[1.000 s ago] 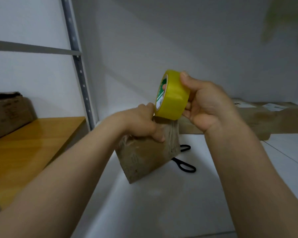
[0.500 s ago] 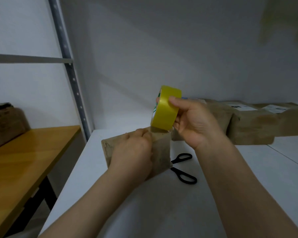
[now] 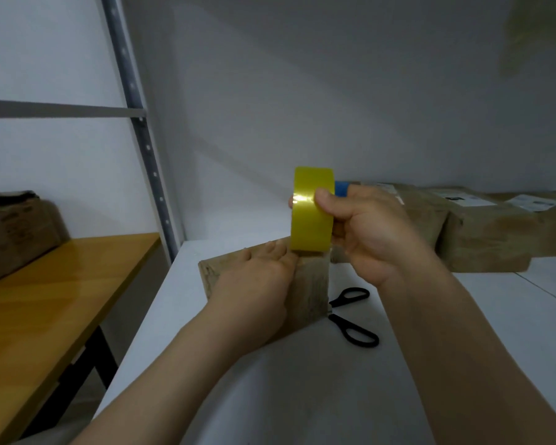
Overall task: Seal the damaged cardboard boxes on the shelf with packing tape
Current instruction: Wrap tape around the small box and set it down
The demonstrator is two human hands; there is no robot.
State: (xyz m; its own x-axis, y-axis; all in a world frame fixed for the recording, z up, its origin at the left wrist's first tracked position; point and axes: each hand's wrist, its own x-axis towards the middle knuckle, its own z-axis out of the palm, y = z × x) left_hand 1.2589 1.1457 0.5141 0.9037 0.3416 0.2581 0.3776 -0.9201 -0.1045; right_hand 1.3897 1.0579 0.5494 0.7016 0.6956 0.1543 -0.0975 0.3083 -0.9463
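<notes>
A small brown cardboard box (image 3: 313, 289) stands on the white shelf (image 3: 302, 396). My left hand (image 3: 254, 284) lies over its front and top, the fingers stretched flat along the top edge toward the tape. My right hand (image 3: 373, 232) grips a yellow roll of packing tape (image 3: 312, 216) held upright, its lower rim touching the box's top right beside my left fingertips. Whether a strip is stuck down I cannot tell. More brown boxes (image 3: 488, 239) with white labels lie in a row at the back right.
Black-handled scissors (image 3: 353, 316) lie on the shelf just right of the small box. A grey perforated shelf post (image 3: 138, 139) rises at the left. Beyond it stands a wooden table (image 3: 45, 300) bearing a dark cardboard box (image 3: 13, 232). A blue object (image 3: 342, 188) shows behind the roll.
The small box came down from a tilted hold to stand on the shelf. My left hand flattened over it. The roll lowered to the box top and turned its outer face toward me.
</notes>
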